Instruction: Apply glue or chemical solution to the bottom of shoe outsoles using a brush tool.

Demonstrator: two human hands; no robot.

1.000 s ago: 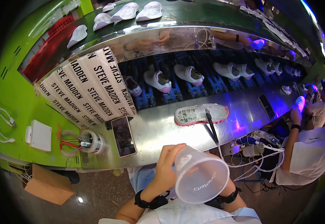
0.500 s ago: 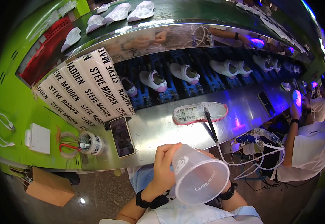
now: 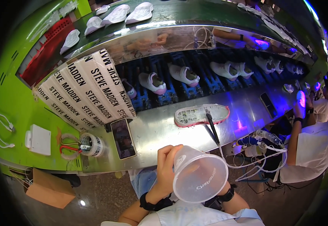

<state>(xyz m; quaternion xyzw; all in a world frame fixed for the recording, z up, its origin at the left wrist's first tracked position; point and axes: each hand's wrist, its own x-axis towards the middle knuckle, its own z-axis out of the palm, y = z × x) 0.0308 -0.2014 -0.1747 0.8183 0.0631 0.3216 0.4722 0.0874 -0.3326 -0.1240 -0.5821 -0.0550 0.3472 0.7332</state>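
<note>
Head view: translucent plastic cup (image 3: 201, 177), lower centre, held by left hand (image 3: 165, 169), fingers half-curled; right hand (image 3: 224, 189) mostly hidden, grip untellable; light pressure advised.

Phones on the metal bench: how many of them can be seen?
2. One phone lies left of the shoe sole, near the printed panel; the other phone lies right of the sole, toward the co-worker. Others may be hidden.

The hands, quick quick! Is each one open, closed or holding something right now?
Left hand: closed on the side of a clear, tapered plastic cup.
Right hand: mostly behind the cup; cannot tell.
</note>
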